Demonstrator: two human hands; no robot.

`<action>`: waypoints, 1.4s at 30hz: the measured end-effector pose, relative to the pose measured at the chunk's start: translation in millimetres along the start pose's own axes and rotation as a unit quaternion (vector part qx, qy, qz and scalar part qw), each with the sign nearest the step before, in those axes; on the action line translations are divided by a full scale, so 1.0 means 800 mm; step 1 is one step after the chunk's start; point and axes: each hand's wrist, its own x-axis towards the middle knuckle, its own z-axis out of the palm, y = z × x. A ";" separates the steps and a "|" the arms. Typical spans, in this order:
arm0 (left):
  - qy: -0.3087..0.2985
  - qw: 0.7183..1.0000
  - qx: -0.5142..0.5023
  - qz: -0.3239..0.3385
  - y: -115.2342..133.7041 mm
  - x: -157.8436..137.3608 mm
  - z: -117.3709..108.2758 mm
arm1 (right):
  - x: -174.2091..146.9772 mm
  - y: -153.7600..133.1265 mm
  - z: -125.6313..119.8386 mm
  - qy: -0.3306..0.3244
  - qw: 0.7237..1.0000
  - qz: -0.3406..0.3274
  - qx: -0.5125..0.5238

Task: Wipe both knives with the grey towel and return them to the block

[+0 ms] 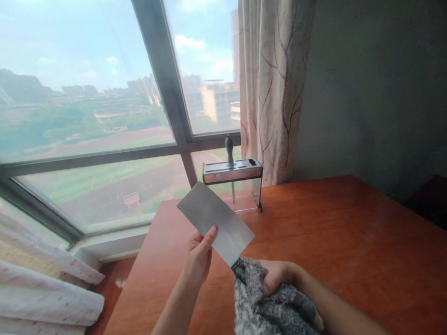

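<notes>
A cleaver [217,221] with a broad, plain grey blade is held tilted above the table. Its blade is pinched in my left hand [199,253], with the thumb on the flat face and the other fingers behind. A grey and white fluffy cloth [274,312] is bunched in my right hand [279,273] and wraps the cleaver's dark handle. Only a short black piece near the blade shows; the rest of the handle is hidden. The cloth's lower part hangs down toward the bottom edge of the view.
On the far side of the wooden table [327,231] stands a clear-sided knife block [232,173], a dark-handled rod [229,149] upright in it. Behind are a large window [88,95] and a curtain [274,72]. More curtain fabric [36,282] hangs at left.
</notes>
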 end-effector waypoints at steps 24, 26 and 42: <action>0.172 0.979 -0.051 0.096 0.010 0.011 0.006 | 0.003 -0.009 0.044 0.448 0.477 -0.083 -0.752; 0.182 0.977 -0.061 0.091 0.011 0.011 0.006 | 0.003 -0.007 0.039 0.455 0.470 -0.108 -0.749; 0.142 0.966 -0.207 0.066 0.000 0.015 0.013 | 0.003 0.009 0.009 0.483 0.803 -0.347 -0.045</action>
